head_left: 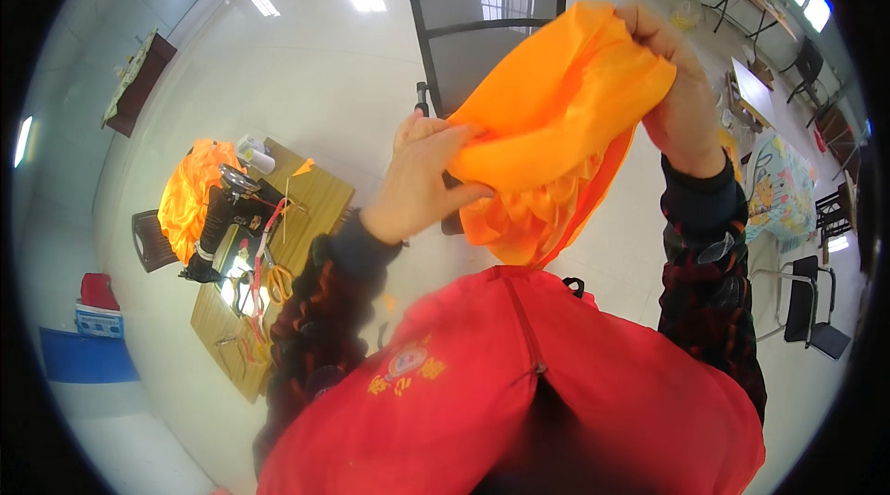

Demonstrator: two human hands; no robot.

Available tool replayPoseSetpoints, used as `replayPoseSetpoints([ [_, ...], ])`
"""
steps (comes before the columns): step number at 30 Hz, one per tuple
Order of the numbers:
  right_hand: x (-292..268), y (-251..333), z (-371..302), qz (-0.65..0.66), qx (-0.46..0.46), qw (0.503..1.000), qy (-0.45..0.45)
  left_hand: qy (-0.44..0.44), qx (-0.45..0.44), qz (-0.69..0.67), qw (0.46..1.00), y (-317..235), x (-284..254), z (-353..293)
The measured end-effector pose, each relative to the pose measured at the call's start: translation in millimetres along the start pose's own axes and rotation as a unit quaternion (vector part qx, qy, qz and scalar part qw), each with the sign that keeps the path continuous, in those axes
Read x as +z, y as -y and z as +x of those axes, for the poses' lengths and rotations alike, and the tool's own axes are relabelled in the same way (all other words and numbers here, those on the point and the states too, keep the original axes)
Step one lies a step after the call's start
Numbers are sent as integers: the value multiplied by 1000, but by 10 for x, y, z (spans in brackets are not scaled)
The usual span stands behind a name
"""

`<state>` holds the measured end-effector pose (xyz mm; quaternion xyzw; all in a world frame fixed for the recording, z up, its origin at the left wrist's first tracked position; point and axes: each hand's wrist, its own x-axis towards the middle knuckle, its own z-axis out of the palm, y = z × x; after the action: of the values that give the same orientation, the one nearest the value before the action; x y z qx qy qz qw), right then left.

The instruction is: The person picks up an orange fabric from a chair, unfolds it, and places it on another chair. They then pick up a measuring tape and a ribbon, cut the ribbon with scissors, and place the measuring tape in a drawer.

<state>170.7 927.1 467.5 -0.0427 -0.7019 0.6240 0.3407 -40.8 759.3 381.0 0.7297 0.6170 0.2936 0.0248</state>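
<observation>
1. Holding an orange cloth (565, 78) aloft, both hands grasp it in front of a black mesh-backed chair (464, 55), whose seat is mostly hidden.
2. The left hand (417, 172) pinches the cloth's left edge, thumb in sight; its fingers are partly lost under the fabric.
3. The right hand (681, 92) grips the upper right edge, fingers bent over it; its thumb is out of sight, so its exact hold cannot be told.
4. Bunched folds show under the cloth's smooth front; the far side is unseen.
5. Near the left edge of a wooden table (320, 182) stands a dark sewing machine (222, 217), partly blocking a second orange cloth (190, 189) beside it.
6. Orange-handled scissors (271, 267) lie towards the table's right edge; objects near the closest corner blur together.
7. A red vest (417, 347) runs out of view below, its dark opening blurred.
</observation>
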Motion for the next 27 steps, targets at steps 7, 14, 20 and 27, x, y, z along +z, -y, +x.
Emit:
replayPoseSetpoints([
  [7, -749, -71, 235, -30, -30, 999, 28, 15, -142, -4, 990, 102, 16, 564],
  [14, -1354, -263, 771, -85, 0, 978, 191, -138, -216, 10, 967, -135, -400, 611],
  [20, -1299, -434, 1090, -66, -6, 968, 243, -243, -394, -93, 881, -509, -639, 469],
  [27, -1020, -297, 1239, 86, 45, 949, 301, -341, -370, -234, 832, -857, -680, 359],
])
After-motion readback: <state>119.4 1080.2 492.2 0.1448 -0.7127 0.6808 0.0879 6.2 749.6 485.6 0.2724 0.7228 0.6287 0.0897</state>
